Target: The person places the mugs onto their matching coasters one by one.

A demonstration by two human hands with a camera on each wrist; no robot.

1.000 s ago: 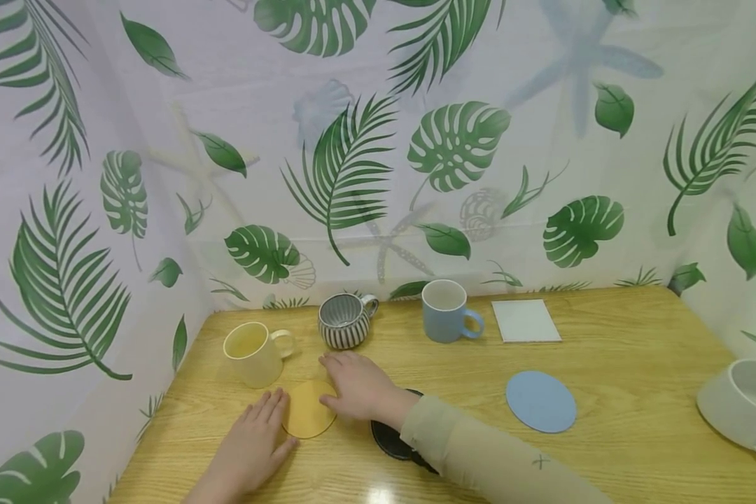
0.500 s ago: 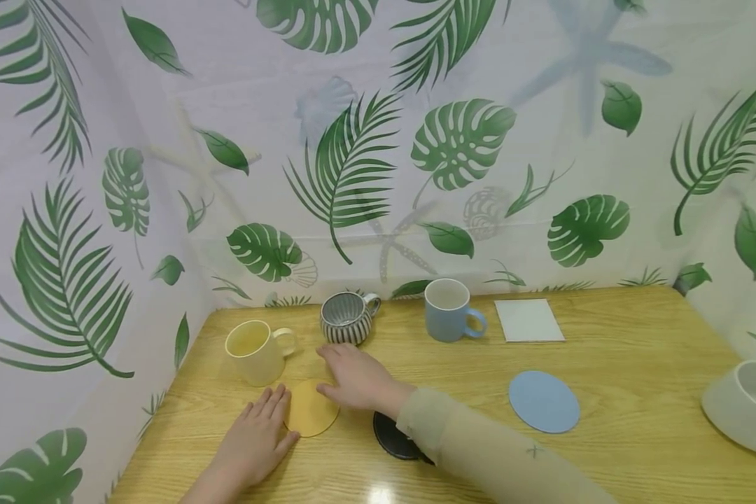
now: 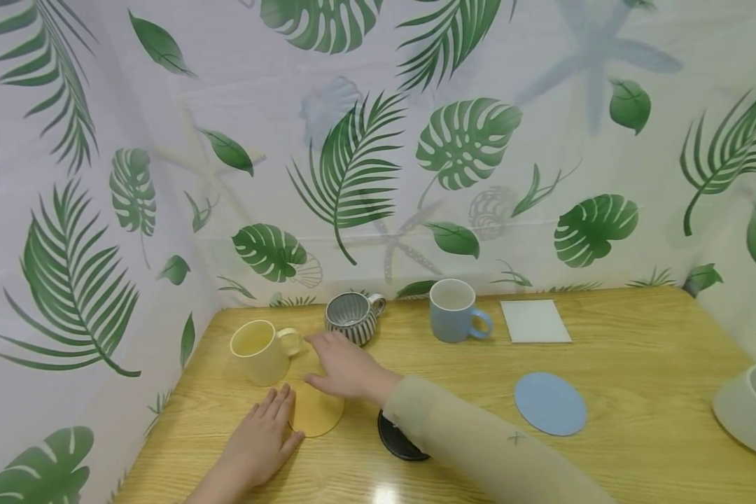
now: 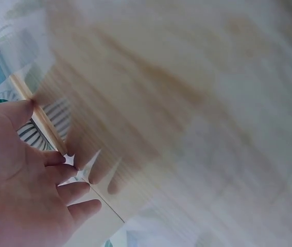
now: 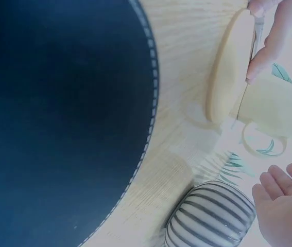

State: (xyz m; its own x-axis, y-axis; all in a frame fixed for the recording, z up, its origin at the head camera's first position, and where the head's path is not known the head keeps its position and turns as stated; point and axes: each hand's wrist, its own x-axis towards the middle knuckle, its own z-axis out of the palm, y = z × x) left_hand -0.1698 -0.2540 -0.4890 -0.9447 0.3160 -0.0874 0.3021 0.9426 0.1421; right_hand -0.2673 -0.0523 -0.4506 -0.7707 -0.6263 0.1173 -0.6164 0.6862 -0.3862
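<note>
My left hand point(image 3: 260, 434) lies flat on the table, its fingertips at the left edge of a round yellow coaster point(image 3: 318, 418). In the left wrist view the fingers of this hand point(image 4: 22, 175) are spread over a glossy surface. My right hand point(image 3: 348, 367) reaches above the far part of the coaster, fingers extended beside the handle of a pale yellow mug point(image 3: 261, 357). In the right wrist view the right hand point(image 5: 290, 206) holds nothing, and the mug point(image 5: 277, 105) is partly cut off. A striped grey-white mug point(image 3: 351, 318) stands just behind this hand.
A black round coaster point(image 3: 398, 437) lies partly under my right forearm. Further right are a blue mug point(image 3: 455, 315), a white square coaster point(image 3: 535, 322) and a blue round coaster point(image 3: 551, 404). A white vessel point(image 3: 752, 409) sits at the right edge. Leaf-printed cloth rises behind the table.
My right hand has moved left and slightly away from me, closer to the yellow mug's handle. The left hand stays by the yellow coaster. The head view has shifted slightly.
</note>
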